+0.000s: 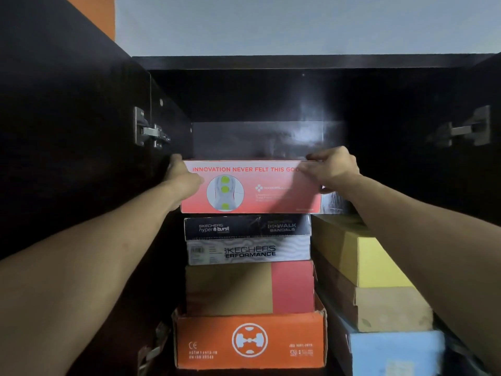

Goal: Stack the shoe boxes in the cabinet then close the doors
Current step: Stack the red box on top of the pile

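A red shoe box (267,189) with white-red print sits on top of the left stack inside the dark cabinet (271,62). My left hand (181,175) grips its left end and my right hand (332,168) grips its top right corner. Under it lie a black Skechers box (248,227), a grey-white Skechers box (249,252), a tan and red box (249,287) and an orange box (249,340) at the bottom. A second stack on the right holds a yellow box (376,263), a brown box (390,308) and a light blue box (395,352).
Both cabinet doors stand open, the left door (67,131) and the right door (488,85) at the frame's edges, with metal hinges (150,131) on each side. There is dark free space above the red box under the cabinet's top panel.
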